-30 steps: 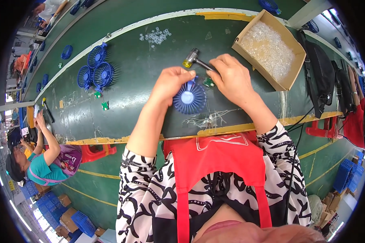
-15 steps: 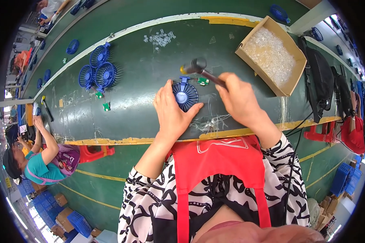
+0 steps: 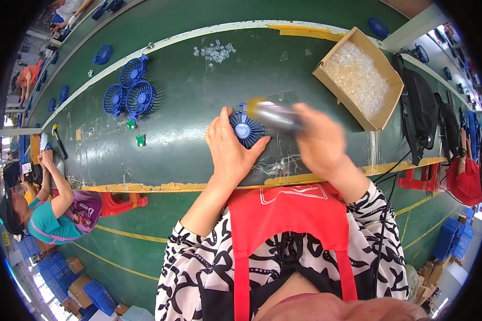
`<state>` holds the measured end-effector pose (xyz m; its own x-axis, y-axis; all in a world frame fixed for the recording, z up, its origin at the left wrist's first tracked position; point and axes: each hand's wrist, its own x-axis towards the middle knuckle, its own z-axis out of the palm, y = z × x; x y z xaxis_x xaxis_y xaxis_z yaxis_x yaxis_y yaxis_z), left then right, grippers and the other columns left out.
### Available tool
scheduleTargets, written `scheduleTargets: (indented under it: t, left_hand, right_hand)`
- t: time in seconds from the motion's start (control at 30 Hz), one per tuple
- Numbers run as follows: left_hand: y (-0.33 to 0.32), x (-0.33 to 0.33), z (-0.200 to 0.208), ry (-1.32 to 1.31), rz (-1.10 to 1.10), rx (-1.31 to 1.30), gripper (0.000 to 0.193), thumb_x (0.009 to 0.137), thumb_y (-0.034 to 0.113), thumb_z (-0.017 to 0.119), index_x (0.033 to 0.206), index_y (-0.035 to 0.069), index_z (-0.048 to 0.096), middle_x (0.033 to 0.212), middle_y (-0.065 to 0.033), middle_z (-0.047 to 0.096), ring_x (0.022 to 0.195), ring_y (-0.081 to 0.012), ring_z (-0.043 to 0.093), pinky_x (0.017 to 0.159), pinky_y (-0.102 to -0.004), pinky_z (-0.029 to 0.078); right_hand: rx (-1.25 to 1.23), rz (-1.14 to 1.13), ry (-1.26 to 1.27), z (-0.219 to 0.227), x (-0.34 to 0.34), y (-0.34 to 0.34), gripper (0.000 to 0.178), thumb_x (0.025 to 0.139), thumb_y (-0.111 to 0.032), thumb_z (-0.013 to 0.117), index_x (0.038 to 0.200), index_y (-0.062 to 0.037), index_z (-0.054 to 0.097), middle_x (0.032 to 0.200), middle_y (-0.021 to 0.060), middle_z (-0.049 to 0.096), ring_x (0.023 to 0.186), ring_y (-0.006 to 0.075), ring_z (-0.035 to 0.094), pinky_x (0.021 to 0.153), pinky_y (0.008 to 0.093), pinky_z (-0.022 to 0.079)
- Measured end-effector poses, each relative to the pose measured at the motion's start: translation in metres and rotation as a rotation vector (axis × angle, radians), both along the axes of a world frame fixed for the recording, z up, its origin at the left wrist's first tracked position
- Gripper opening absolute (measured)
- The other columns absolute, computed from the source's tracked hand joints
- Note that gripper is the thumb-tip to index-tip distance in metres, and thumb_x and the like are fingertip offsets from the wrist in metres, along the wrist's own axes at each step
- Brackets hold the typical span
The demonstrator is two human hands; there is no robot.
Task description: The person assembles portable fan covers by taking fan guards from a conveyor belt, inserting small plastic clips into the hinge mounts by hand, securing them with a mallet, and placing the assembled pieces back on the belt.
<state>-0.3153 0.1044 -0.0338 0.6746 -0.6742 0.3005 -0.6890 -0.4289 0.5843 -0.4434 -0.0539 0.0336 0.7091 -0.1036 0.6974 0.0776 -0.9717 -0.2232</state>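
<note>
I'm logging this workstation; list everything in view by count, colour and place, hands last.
Workbench: 1, dark green, centre
Fan housing: 1, blue, workbench middle
Hammer: 1, dark, yellow-tipped, blurred, over fan housing's right
Clustered fan housings: 3, blue, workbench left
Circuit boards: 2, green, beside cluster
Clear plastic pieces: uncounted pile, colourless, workbench far side
Cardboard box: 1, brown, workbench right, holding clear bits
Bags: at least one, black, right of box
Distant fan housings: several, blue, beyond workbench
Stools: at least two, red, left and right
Crates: several, blue, lower left and right
Co-workers: at least three, varied clothing, edges
Apron: 1, red, lower middle
Left hand: 1, bare, around fan housing
Right hand: 1, bare, gripping hammer
</note>
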Motion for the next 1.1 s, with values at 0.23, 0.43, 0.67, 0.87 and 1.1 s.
scheduleTargets:
  t: [0.23,0.43,0.67,0.87,1.1]
  left_hand:
    - [0.004,0.0,0.0,-0.047,-0.02,-0.073,0.099,0.062,0.03,0.088,0.137,-0.004,0.034,0.125,-0.0184,0.051,0.118,-0.0363,0.045,0.104,-0.0485,0.03]
    - [0.009,0.002,-0.002,0.115,-0.097,-0.249,0.097,0.062,0.022,0.087,0.137,-0.004,0.032,0.126,-0.0182,0.051,0.118,-0.0362,0.045,0.103,-0.045,0.036]
    - [0.01,-0.001,-0.004,0.203,-0.104,-0.334,0.096,0.061,0.02,0.087,0.137,-0.003,0.032,0.128,-0.0188,0.049,0.119,-0.0366,0.045,0.102,-0.044,0.039]
    - [0.012,0.005,0.002,0.135,-0.235,-0.23,0.092,0.06,0.019,0.088,0.134,0.0,0.036,0.128,-0.0199,0.048,0.118,-0.0384,0.046,0.101,-0.0459,0.039]
    - [-0.004,0.037,0.001,0.187,-0.181,-0.337,0.037,0.079,0.013,0.075,0.112,0.0,0.062,0.118,-0.0179,0.061,0.113,-0.0331,0.058,0.097,-0.0399,0.046]
  right_hand:
    - [0.238,-0.217,0.544,-0.034,0.008,-0.01,0.032,0.083,-0.003,0.065,0.115,0.0005,0.059,0.088,0.0143,0.065,0.075,0.0328,0.065,0.061,0.0415,0.052]
    - [0.558,0.016,0.158,-0.034,0.035,-0.013,0.021,0.087,-0.011,0.064,0.102,0.0039,0.066,0.098,0.0192,0.068,0.088,0.034,0.066,0.077,0.0368,0.053]
    - [1.117,0.042,0.522,-0.048,0.049,0.002,0.022,0.092,-0.013,0.063,0.103,0.0055,0.068,0.083,0.0085,0.069,0.077,0.0112,0.064,0.071,0.0278,0.051]
    - [1.247,0.155,0.512,-0.048,0.044,-0.005,0.025,0.094,-0.018,0.063,0.101,0.0046,0.07,0.074,0.0015,0.064,0.067,0.0071,0.055,0.059,0.0237,0.047]
    - [1.286,0.106,0.494,-0.048,0.037,-0.007,0.023,0.094,-0.017,0.063,0.1,0.0039,0.069,0.073,0.0019,0.063,0.065,0.0073,0.056,0.06,0.0247,0.048]
